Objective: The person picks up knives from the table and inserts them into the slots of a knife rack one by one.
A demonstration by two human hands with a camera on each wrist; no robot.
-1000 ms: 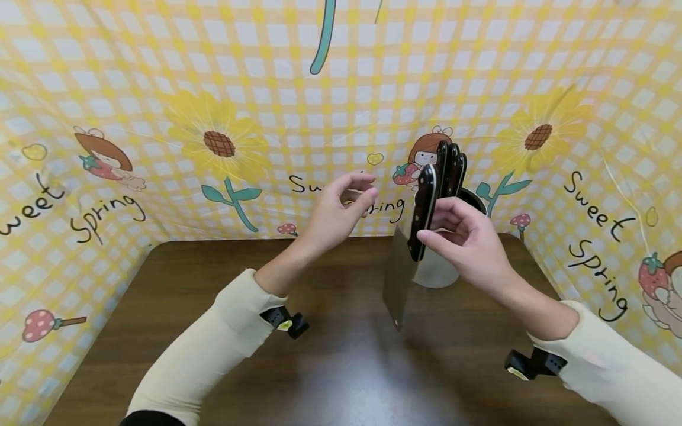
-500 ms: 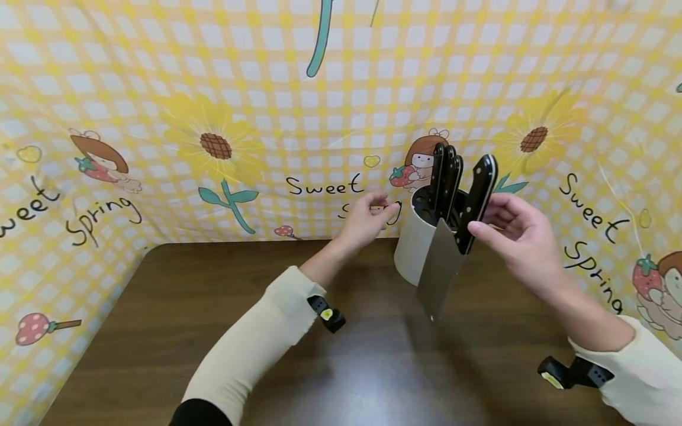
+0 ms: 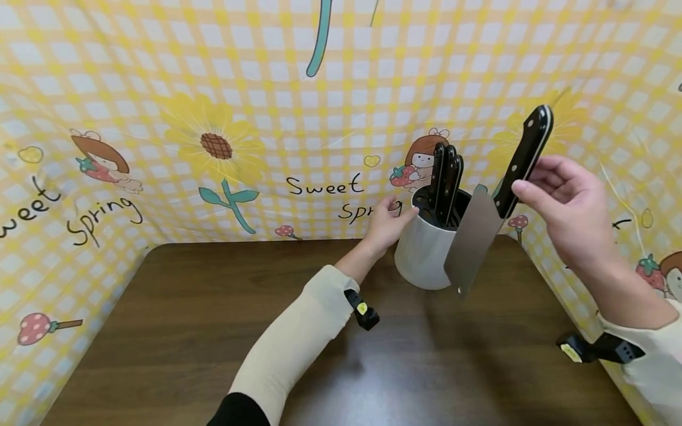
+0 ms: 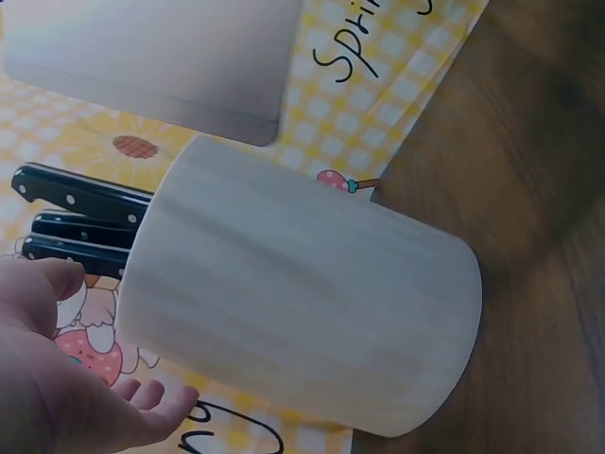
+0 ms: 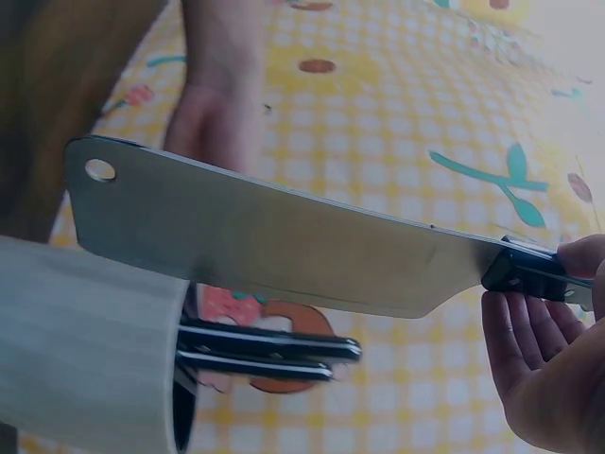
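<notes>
My right hand point(image 3: 578, 207) pinches the black riveted handle of a cleaver point(image 3: 476, 234) between thumb and fingers. The cleaver's broad steel blade hangs down and tilts left, overlapping the right side of a white round knife block point(image 3: 426, 257) in the head view. In the right wrist view the whole blade point(image 5: 274, 241) shows, with a hole near its end corner. Several black-handled knives point(image 3: 444, 180) stand upright in the block. My left hand point(image 3: 386, 225) is at the block's left side, fingers spread and relaxed; in the left wrist view the thumb lies near the knife handles point(image 4: 85, 222).
The block stands toward the back right of a brown wooden table point(image 3: 213, 331). A yellow checked cloth point(image 3: 298, 136) with flowers and lettering hangs behind and along both sides of the table.
My right hand has carried the cleaver rightward and up, from in front of the block to its right, the handle leaning more right. My left hand has moved right, up to the block.
</notes>
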